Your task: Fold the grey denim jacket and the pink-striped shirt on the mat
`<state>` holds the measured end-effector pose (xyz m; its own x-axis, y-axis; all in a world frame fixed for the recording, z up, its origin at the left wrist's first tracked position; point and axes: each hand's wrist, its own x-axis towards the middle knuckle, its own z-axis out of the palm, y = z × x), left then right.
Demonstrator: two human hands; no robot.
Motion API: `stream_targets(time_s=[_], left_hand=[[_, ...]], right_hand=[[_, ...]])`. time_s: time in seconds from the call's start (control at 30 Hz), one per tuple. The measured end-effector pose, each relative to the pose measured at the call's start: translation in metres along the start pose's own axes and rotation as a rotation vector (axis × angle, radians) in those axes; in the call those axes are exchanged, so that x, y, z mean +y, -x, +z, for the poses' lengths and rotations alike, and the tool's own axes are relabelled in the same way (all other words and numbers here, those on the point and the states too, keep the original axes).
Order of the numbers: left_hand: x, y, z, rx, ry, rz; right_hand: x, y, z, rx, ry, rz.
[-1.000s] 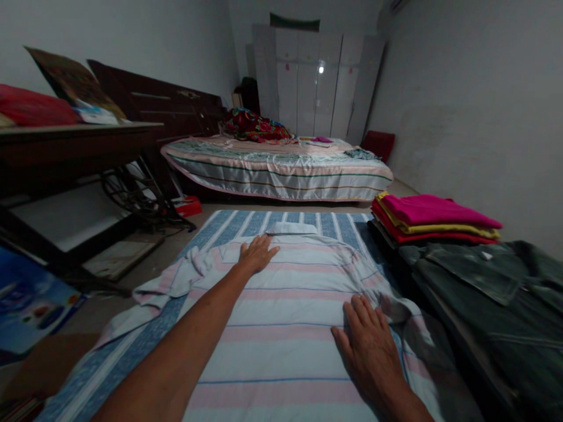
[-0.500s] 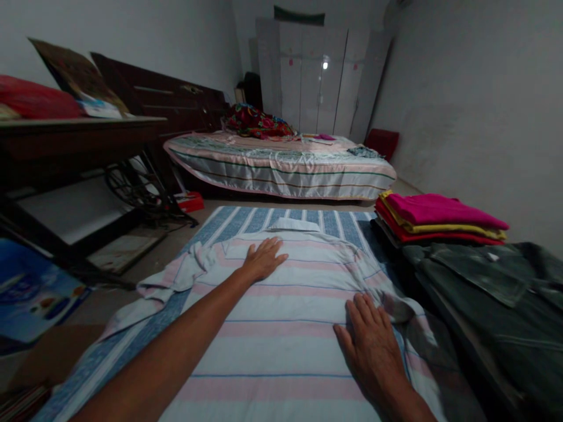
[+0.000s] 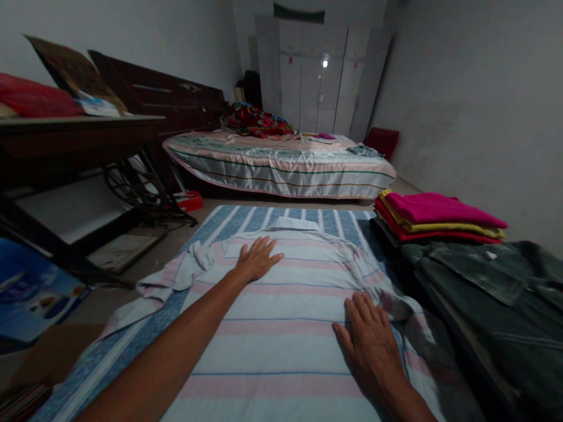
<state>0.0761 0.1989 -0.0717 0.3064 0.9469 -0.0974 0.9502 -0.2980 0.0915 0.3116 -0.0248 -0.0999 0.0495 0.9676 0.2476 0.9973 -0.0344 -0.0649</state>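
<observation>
A white shirt (image 3: 281,346) with pink bands and thin blue lines lies spread out, back side up, its collar pointing away from me. Both sleeves stick out to the sides, somewhat crumpled. My left hand (image 3: 257,259) rests flat on the upper back of the shirt, left of centre, fingers stretched. Lower down, my right hand (image 3: 369,337) lies flat near the shirt's right side, with the thumb held apart. Neither hand grips the cloth. Under the shirt is a blue and white striped sheet (image 3: 246,220).
Folded pink, yellow and red clothes (image 3: 444,211) are stacked at the right, beside a dark green garment (image 3: 492,293). A treadle table (image 3: 83,132) stands at the left above a blue box (image 3: 37,293). Beyond are a bed (image 3: 281,176) and a wardrobe (image 3: 312,82).
My left hand has slid slightly left across the shirt. My right hand has stayed nearly in place, and the shirt lies as before.
</observation>
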Motion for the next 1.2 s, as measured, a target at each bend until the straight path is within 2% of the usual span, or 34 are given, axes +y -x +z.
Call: stream_targets(time_s=[0.13,0.2,0.3,0.43,0.63,0.87,1.1,1.2], left_hand=[[0.007,0.006,-0.006,0.038,-0.052,-0.110],[0.018,0.016,-0.006,0.073,-0.061,-0.041],[0.034,0.031,-0.002,0.010,-0.028,0.124],[0.039,0.037,0.001,-0.072,-0.011,0.147],[0.027,0.029,-0.001,-0.050,-0.029,0.060],[0.000,0.014,-0.004,-0.010,-0.050,-0.199],[-0.033,-0.001,-0.004,0.042,-0.059,-0.247],[-0.038,-0.006,-0.008,0.058,-0.083,-0.263]], right_hand=[[0.000,0.000,-0.001,0.005,-0.004,0.002],[0.000,0.000,-0.001,0.004,-0.008,-0.001],[-0.001,0.000,-0.002,0.007,-0.011,-0.003],[-0.001,0.000,-0.004,-0.005,-0.007,0.007],[0.000,0.000,-0.002,0.001,-0.019,-0.001],[0.000,0.000,-0.002,0.024,-0.020,-0.008],[0.000,-0.001,-0.004,0.024,-0.022,-0.010],[-0.001,-0.001,-0.006,0.022,-0.022,-0.002]])
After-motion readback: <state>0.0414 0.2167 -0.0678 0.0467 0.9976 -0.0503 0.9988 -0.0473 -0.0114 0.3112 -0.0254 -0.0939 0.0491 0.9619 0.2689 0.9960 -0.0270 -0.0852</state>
